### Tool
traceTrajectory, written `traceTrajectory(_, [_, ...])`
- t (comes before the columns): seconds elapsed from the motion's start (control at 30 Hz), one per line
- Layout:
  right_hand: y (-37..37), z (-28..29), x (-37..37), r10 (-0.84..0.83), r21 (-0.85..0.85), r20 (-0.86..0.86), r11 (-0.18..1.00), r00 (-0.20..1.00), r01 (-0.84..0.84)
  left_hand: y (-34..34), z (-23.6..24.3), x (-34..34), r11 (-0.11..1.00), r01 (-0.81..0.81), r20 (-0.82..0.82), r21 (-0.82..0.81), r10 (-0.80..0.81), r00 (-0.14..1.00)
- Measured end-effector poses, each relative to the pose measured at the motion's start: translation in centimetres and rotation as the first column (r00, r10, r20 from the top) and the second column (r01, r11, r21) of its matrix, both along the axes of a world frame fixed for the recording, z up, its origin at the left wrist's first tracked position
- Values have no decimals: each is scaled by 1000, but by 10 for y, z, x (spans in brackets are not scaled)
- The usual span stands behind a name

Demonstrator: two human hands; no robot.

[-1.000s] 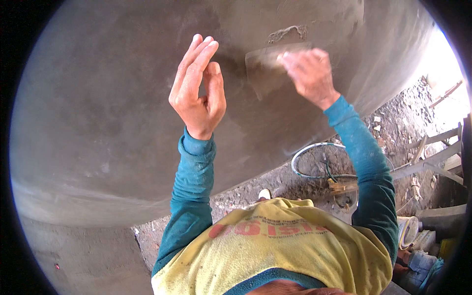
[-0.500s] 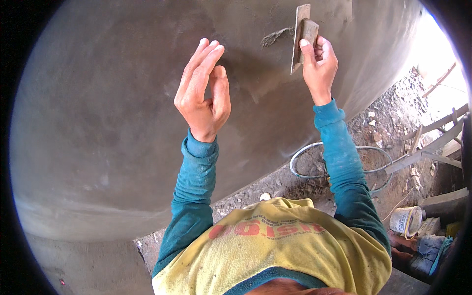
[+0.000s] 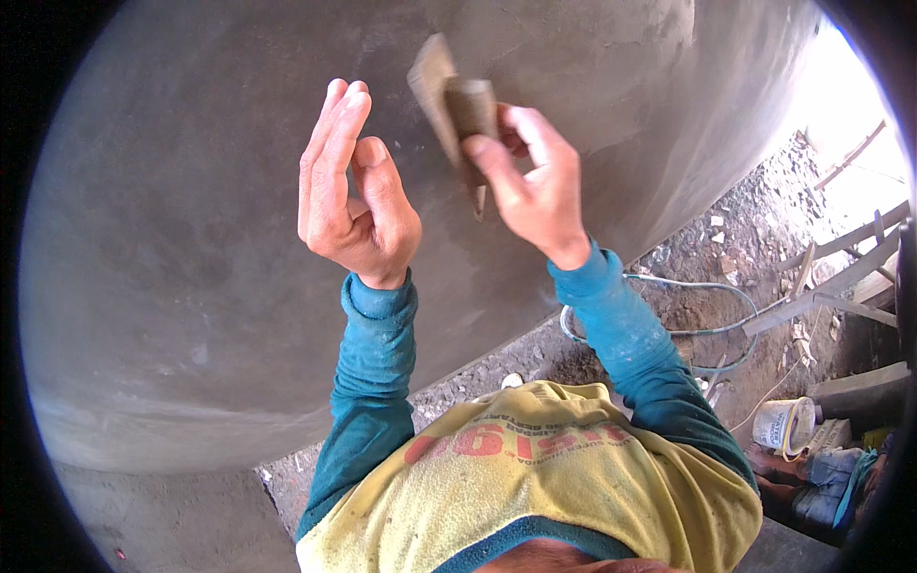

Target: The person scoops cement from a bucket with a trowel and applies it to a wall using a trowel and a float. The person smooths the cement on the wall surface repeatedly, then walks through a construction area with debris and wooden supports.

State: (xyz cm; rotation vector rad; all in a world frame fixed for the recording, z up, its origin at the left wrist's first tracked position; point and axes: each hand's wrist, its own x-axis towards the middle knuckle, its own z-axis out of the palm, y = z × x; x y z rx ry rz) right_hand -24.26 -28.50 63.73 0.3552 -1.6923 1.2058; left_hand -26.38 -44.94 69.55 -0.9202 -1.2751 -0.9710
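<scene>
A broad, curved wall of grey wet-looking plaster (image 3: pixel 191 248) fills the view ahead of me. My right hand (image 3: pixel 540 186) grips a plastering trowel (image 3: pixel 470 107) by its block handle, thumb on the near side. The trowel's thin flat blade is tilted, with its upper end leaning left, and is slightly blurred. Whether the blade touches the plaster I cannot tell. To the left, my left hand (image 3: pixel 358 196) is raised in front of the wall with its fingers stretched upward and nothing in it.
Rubble-strewn ground runs along the wall's foot, with a looped hose (image 3: pixel 707 284) on it. Wooden planks (image 3: pixel 821 286) lean at the right. Lower right are a white bucket (image 3: pixel 783 425) and, partly seen, what looks like another person's legs in blue denim (image 3: pixel 826 477).
My right hand has swung left and slightly down with the trowel, which now tilts left. The dark mortar smear beside it no longer shows. My left hand has shifted a little left.
</scene>
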Motion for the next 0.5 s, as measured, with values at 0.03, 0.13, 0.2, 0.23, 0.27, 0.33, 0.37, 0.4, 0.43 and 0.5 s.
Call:
traceTrajectory(0.03, [11, -2, 4, 75, -74, 36, 995, 997, -72, -1, 0, 0, 1000, 15, -9, 19, -15, 1000])
traceTrajectory(0.13, [54, 5, 6, 415, -522, -115, 748, 902, -411, -6, -1, -3, 1000, 6, -22, -17, -6, 1000])
traceTrajectory(0.2, [78, 9, 2, 435, -501, -105, 754, 894, -425, -7, -2, -3, 999, -6, -18, -44, 5, 1000])
traceTrajectory(0.23, [87, 12, -3, 425, -459, -89, 785, 901, -416, -4, -1, -5, 999, -3, -21, -54, 2, 1000])
traceTrajectory(0.27, [89, 13, -6, 397, -421, -75, 819, 915, -390, -1, 0, -5, 998, 0, -25, -64, -1, 1000])
traceTrajectory(0.33, [89, 17, -12, 340, -340, -55, 878, 939, -337, 6, 0, -1, 997, 67, 25, -48, -66, 998])
traceTrajectory(0.37, [89, 19, -13, 252, -296, -16, 923, 968, -245, 9, 0, 1, 994, 99, 48, -39, -97, 994])
traceTrajectory(0.4, [89, 21, -14, 160, -248, 17, 957, 987, -151, 8, -2, 1, 995, 81, 48, -50, -79, 996])
traceTrajectory(0.43, [88, 23, -15, 64, -197, 46, 979, 997, -54, 8, -2, 2, 996, 76, 52, -50, -74, 996])
traceTrajectory(0.5, [88, 22, -33, -147, -178, -44, 974, 988, 137, 7, -3, 3, 997, 66, 59, -49, -63, 996])
